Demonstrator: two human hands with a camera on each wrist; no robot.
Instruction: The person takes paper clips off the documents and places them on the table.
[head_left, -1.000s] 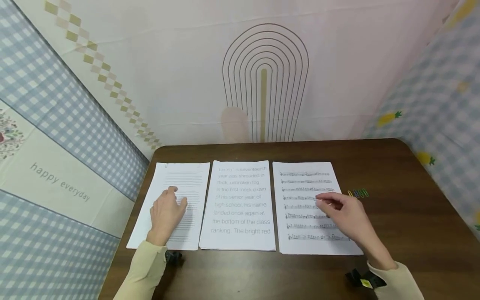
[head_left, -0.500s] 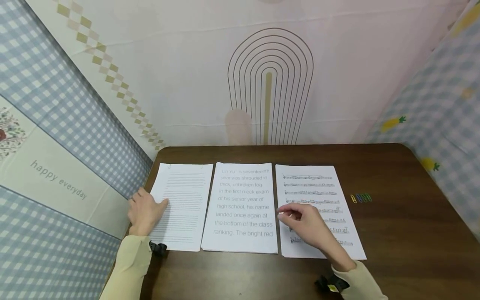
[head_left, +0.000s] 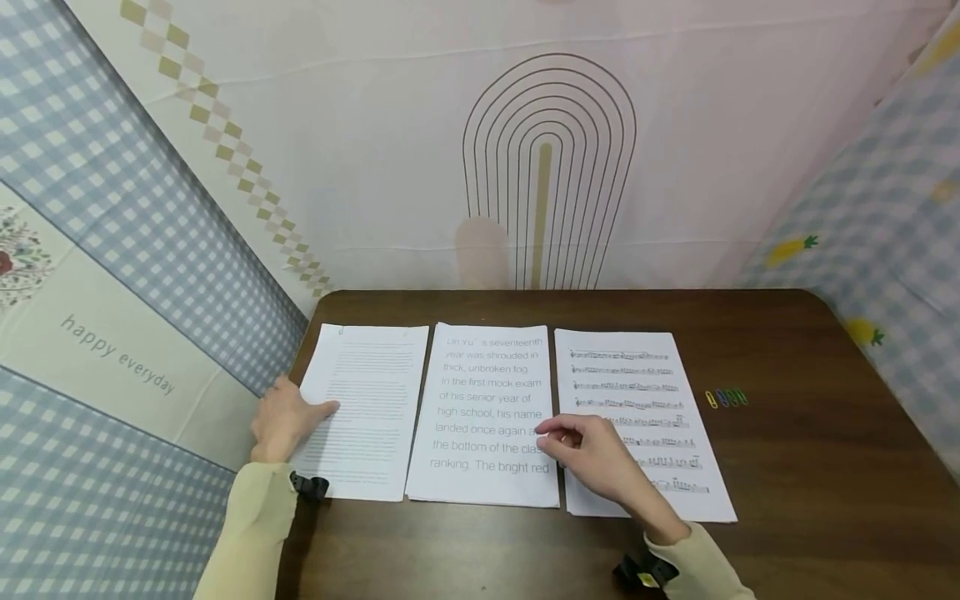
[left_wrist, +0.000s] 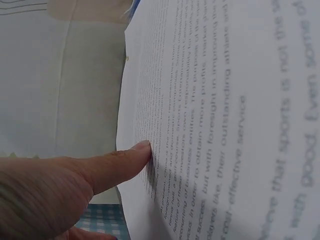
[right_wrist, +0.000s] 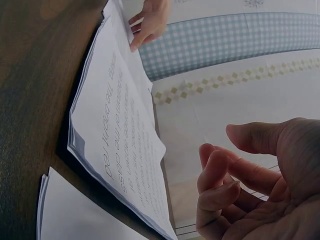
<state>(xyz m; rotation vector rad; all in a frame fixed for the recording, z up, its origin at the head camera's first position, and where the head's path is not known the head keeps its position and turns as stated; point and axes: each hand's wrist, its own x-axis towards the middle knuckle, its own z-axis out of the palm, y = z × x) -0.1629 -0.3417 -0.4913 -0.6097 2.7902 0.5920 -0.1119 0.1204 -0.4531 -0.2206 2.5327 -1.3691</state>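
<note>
My left hand (head_left: 282,419) is at the left edge of the left stack of printed paper (head_left: 371,400). In the left wrist view its straight thumb (left_wrist: 120,162) rests on the page, while the other fingers are mostly hidden. Over the gap between the middle stack of large-print paper (head_left: 483,400) and the right stack of sheet music (head_left: 630,375) is my right hand (head_left: 592,450). Its fingers are loosely bent and hold nothing; a gap shows between thumb and fingers in the right wrist view. A paper clip (head_left: 342,331) shows at the left stack's top edge.
Several coloured paper clips (head_left: 726,398) lie in a row right of the sheet music. The brown table (head_left: 817,467) ends at a cloth-covered wall (head_left: 390,167) at the back. Checked cloth (head_left: 135,483) hangs at the left side.
My left hand has moved left from the middle of the left stack to its edge. My right hand has moved left across the sheet music towards the middle stack.
</note>
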